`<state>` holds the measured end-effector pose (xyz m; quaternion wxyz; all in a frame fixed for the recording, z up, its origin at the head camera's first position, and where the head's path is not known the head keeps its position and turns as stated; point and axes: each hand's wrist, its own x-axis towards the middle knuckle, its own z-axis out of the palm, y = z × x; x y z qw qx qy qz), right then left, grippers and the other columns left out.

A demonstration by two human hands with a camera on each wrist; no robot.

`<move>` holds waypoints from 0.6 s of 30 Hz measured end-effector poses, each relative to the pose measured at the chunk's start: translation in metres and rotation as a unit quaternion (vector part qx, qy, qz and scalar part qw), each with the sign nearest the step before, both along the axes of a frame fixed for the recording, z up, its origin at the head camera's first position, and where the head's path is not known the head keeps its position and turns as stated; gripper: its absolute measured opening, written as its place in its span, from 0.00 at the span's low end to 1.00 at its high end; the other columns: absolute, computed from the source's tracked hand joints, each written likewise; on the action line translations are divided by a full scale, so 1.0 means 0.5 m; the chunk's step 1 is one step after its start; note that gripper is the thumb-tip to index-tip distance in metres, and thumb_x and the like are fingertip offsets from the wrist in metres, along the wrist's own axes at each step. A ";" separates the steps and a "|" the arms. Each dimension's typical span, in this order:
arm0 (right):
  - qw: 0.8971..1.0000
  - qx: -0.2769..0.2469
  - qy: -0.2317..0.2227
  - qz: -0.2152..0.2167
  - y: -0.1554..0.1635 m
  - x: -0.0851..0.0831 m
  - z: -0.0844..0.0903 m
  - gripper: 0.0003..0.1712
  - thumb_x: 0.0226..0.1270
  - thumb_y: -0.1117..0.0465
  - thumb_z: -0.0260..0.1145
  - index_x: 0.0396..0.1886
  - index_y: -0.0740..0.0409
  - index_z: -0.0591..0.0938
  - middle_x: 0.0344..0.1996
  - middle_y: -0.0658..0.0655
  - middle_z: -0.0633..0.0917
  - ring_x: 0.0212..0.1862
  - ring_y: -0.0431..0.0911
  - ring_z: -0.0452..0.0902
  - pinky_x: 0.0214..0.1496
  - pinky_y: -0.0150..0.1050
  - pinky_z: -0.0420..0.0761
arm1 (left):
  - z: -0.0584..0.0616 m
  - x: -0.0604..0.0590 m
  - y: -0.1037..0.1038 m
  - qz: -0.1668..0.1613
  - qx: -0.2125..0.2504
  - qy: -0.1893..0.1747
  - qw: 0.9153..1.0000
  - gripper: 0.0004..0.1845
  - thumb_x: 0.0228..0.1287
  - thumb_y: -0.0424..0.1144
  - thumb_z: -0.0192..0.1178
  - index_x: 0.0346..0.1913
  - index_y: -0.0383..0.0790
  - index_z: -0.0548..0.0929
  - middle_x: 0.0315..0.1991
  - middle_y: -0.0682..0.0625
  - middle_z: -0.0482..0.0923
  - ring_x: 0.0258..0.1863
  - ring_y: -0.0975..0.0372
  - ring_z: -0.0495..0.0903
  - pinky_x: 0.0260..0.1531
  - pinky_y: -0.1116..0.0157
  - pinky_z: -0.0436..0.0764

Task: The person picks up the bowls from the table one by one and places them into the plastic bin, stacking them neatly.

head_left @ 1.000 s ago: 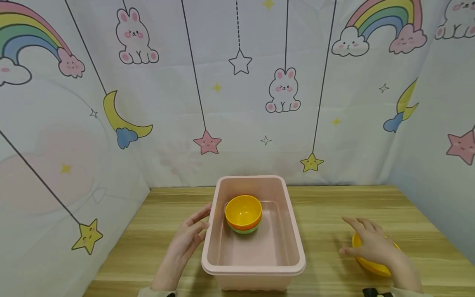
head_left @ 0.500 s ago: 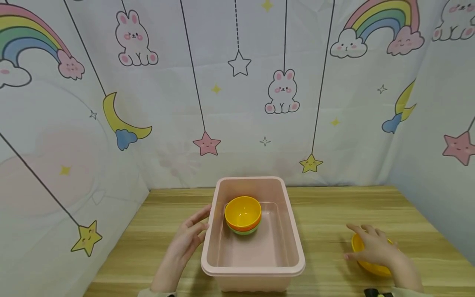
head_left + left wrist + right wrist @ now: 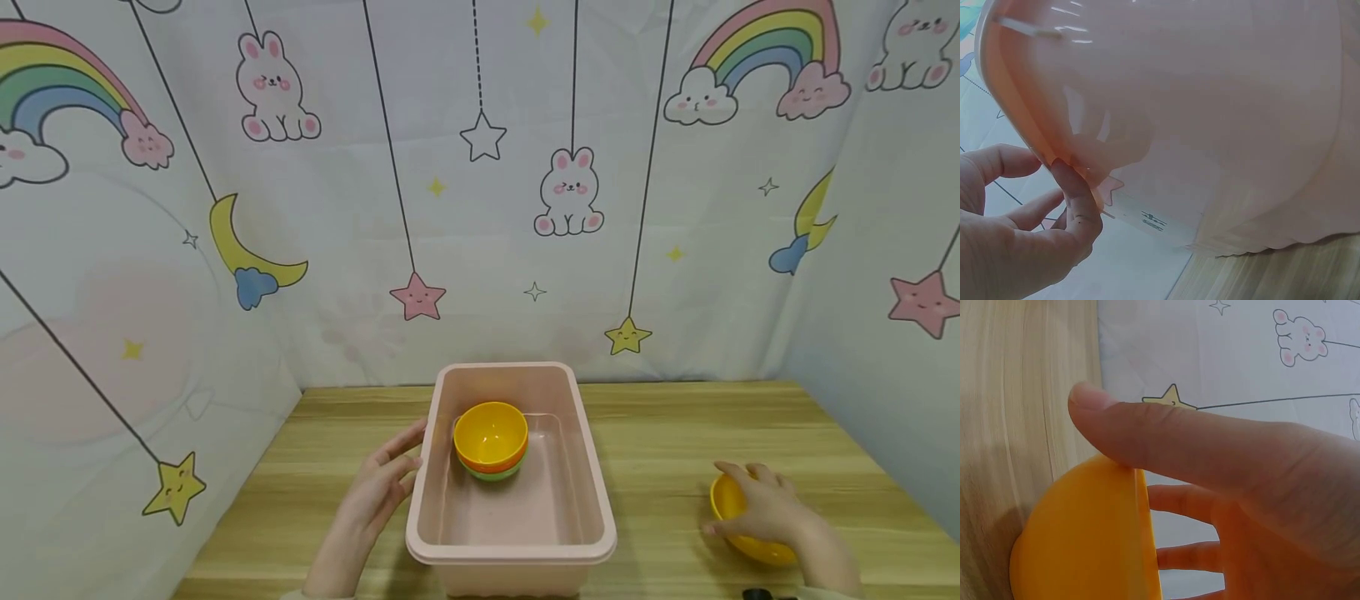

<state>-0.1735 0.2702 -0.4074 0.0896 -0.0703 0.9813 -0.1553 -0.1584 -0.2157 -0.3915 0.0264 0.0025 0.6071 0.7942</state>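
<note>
Right hand [image 3: 757,510] grips yellow bowl [image 3: 731,504].

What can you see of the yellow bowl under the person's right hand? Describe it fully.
The yellow bowl is small, round and smooth, plastic by the look of it, plain yellow inside and out. It sits on the wooden table, to the right of the pink bin and apart from it. It is tilted, with its opening turned partly towards the bin. The right hand grips it from above, thumb over the outer wall at the rim, fingers curled inside.
</note>
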 end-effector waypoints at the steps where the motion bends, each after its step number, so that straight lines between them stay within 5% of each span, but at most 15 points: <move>1: 1.000 -0.001 0.000 0.001 0.001 0.000 0.000 0.58 0.46 0.35 0.72 0.68 0.67 0.62 0.60 0.88 0.56 0.55 0.88 0.51 0.46 0.80 0.62 | 0.000 0.000 0.000 0.001 -0.002 0.000 1.000 0.32 0.60 0.24 0.51 0.70 0.30 0.62 0.57 0.49 0.72 0.52 0.62 0.76 0.49 0.64 0.79; 18: 1.000 0.007 0.019 0.008 0.008 0.001 -0.007 0.57 0.47 0.35 0.72 0.68 0.67 0.62 0.59 0.88 0.57 0.52 0.88 0.55 0.44 0.79 0.66 | -0.003 -0.001 0.002 0.012 0.004 -0.005 1.000 0.32 0.59 0.24 0.51 0.70 0.30 0.63 0.57 0.48 0.72 0.51 0.61 0.75 0.48 0.64 0.79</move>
